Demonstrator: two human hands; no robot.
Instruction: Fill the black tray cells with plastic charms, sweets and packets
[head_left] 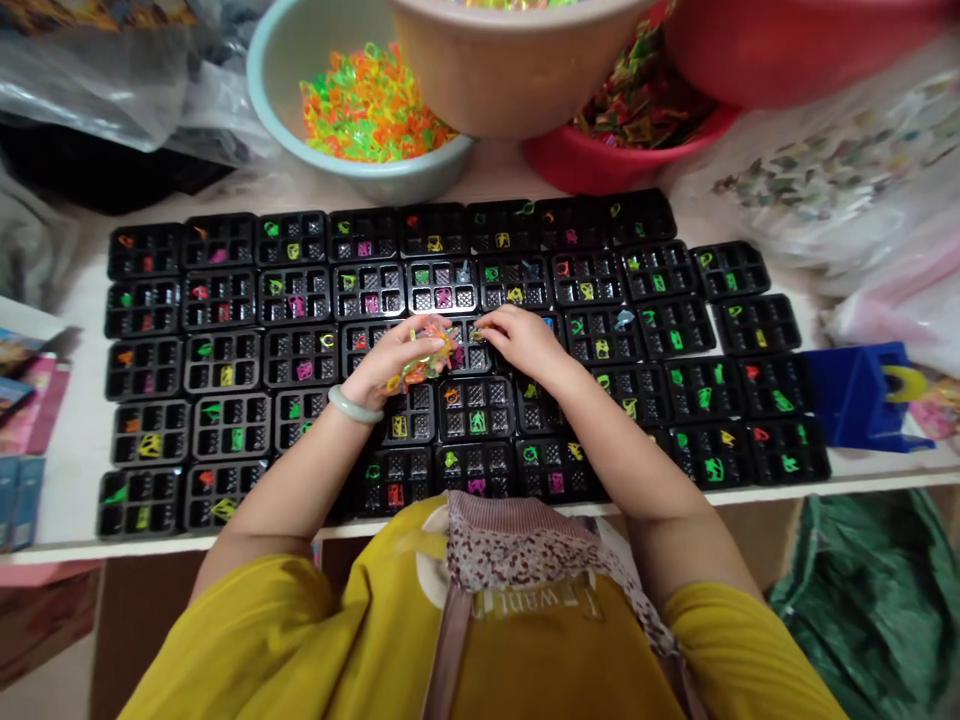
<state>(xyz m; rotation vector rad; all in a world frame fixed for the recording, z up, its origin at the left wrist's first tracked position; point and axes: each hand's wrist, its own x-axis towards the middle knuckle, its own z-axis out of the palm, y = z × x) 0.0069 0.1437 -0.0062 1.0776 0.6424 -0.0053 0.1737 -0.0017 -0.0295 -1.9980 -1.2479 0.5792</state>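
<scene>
My left hand, with a pale bangle at its wrist, is closed around a bunch of small translucent plastic pieces in orange, green and yellow. Beside it, my right hand reaches over a black compartment tray with its fingertips pinched together. What those fingertips hold is too small to make out. Rows of similar black trays lie under and around both hands. Small bright plastic pieces, such as a green one and a pink one, sit in some of their compartments.
Behind the trays stands a pale blue basin of bright plastic pieces. A beige basin and a red basin are beside it. A blue tape dispenser is at the right. The white table's front edge runs before me.
</scene>
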